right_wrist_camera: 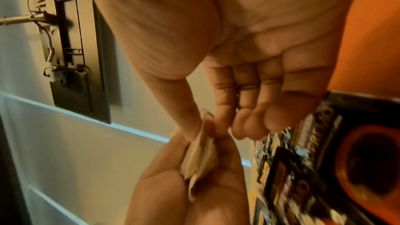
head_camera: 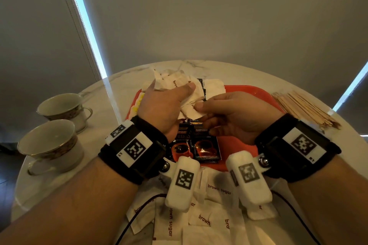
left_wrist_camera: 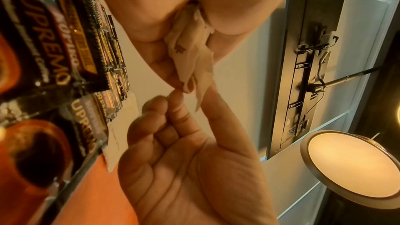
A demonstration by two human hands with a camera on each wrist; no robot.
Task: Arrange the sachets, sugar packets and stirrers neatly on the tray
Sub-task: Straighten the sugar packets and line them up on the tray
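Note:
Above the red tray, my left hand grips a fanned bunch of white brown-sugar packets. My right hand pinches the near corner of one packet in that bunch with thumb and forefinger. In the left wrist view the crumpled packets run from my left palm down to the right hand's fingertips. The right wrist view shows the same pinch on the packets. Black coffee sachets lie overlapped on the tray under both hands. Wooden stirrers lie in a loose pile right of the tray.
Several loose brown-sugar packets lie scattered on the marble table near me, under my wrists. Two teacups stand at the left edge. More white packets rest at the tray's far side. Camera cables trail by my forearms.

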